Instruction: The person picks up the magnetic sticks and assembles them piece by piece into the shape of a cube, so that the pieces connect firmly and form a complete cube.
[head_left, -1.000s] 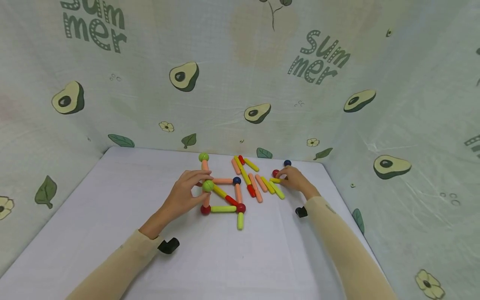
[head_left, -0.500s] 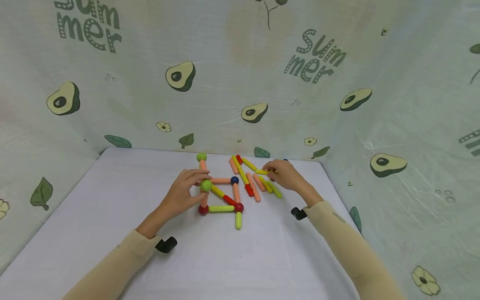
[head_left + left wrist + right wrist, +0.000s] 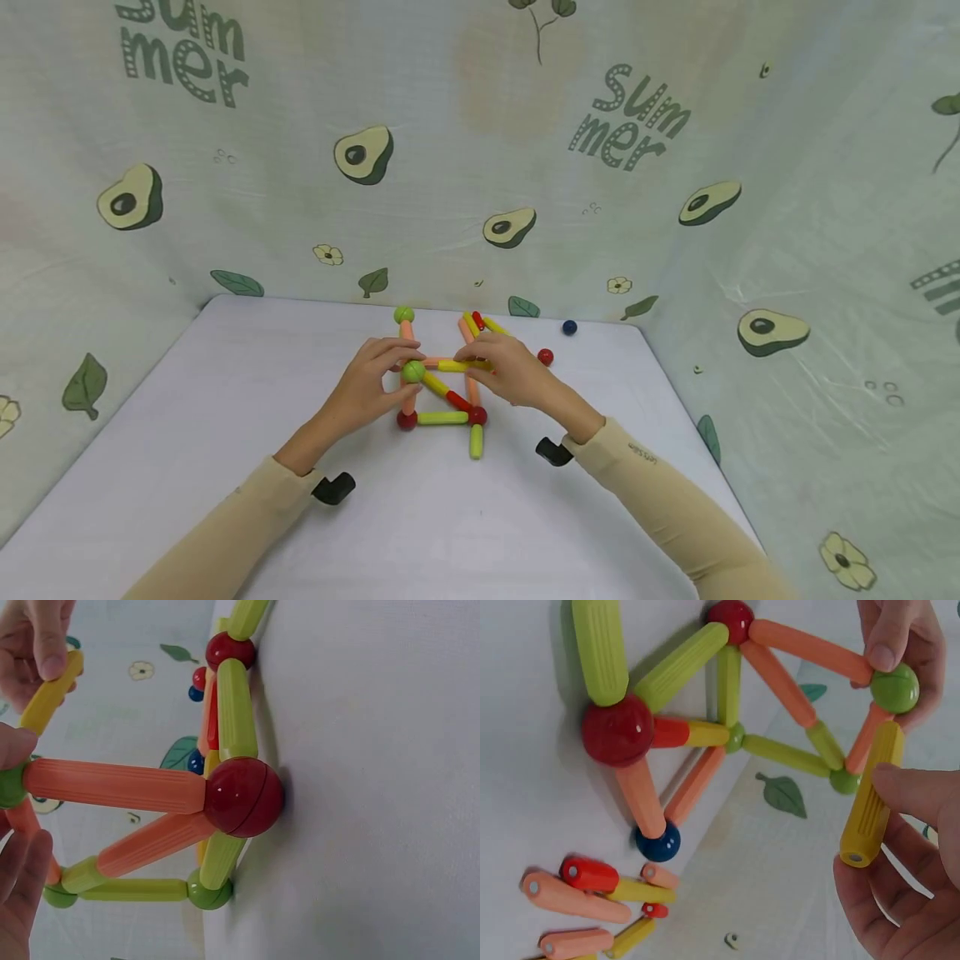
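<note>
My left hand pinches a green ball at the raised top of a construction of ribbed sticks and balls. An orange stick runs from that ball down to a dark red ball on the table. Between thumb and fingers, my right hand holds a yellow stick. Its far end is at the green ball; whether they touch I cannot tell. The base includes another red ball, a blue ball and a red-and-yellow stick.
Loose sticks, such as an orange one and a red-and-yellow one, lie to the right of the construction, partly behind my right hand in the head view. A loose red ball and a dark blue ball sit farther right.
From beside the loose balls, my right hand has carried the yellow stick leftward to the green ball. My left hand keeps its place. The loose red ball has rolled slightly nearer.
</note>
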Demonstrator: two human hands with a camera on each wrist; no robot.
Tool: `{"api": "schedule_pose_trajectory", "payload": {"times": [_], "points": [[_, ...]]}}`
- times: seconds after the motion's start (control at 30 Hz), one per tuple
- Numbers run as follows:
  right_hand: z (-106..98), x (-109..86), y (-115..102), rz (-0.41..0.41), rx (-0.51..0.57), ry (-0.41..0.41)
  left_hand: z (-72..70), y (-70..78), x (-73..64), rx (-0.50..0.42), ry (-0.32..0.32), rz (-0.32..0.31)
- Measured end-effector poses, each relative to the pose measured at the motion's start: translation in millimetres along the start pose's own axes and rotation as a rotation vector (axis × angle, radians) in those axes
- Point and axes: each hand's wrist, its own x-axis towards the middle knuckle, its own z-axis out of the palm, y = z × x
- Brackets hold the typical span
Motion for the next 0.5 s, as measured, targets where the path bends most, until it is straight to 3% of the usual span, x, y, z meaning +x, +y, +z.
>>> {"api": "schedule_pose_trajectory", "payload": {"times": [0.23, 0.5], "points": [[8.0, 5.6, -12.9, -0.093, -0.005, 0.025, -0.5, 0.2, 0.7, 0.009, -0.005, 0.011], [9.8, 5.5, -16.1, -0.084, 0.005, 0.044, 0.6, 2.0, 3.9, 0.009, 0.012, 0.054]]}}
